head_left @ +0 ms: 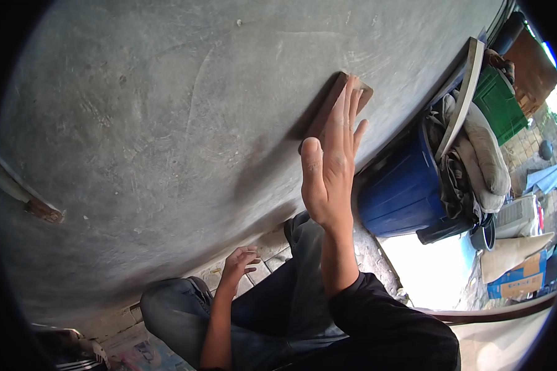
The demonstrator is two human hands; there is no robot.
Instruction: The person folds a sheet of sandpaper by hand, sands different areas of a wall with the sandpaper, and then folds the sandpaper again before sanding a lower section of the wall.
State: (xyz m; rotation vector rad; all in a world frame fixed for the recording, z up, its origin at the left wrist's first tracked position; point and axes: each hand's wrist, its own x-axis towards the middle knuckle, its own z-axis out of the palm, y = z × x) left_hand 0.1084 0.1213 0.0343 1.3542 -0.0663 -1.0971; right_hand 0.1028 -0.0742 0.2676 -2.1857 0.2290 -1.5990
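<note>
1. Head view: grey wall (136,123), scuffed and streaked. Brown block (325,114) against it, 1 o'clock of centre. Work looks under way; how much surface is done or left, cannot tell.
2. Block lies between right hand (334,166) and wall, long edge showing at 10 o'clock of the fingers, a corner at 2.
3. Right fingers straight, laid flat, thumb apart; not wrapped round block.
4. Left hand (235,267), 7 o'clock: fingers loosely bent, nothing seen in them.
</note>
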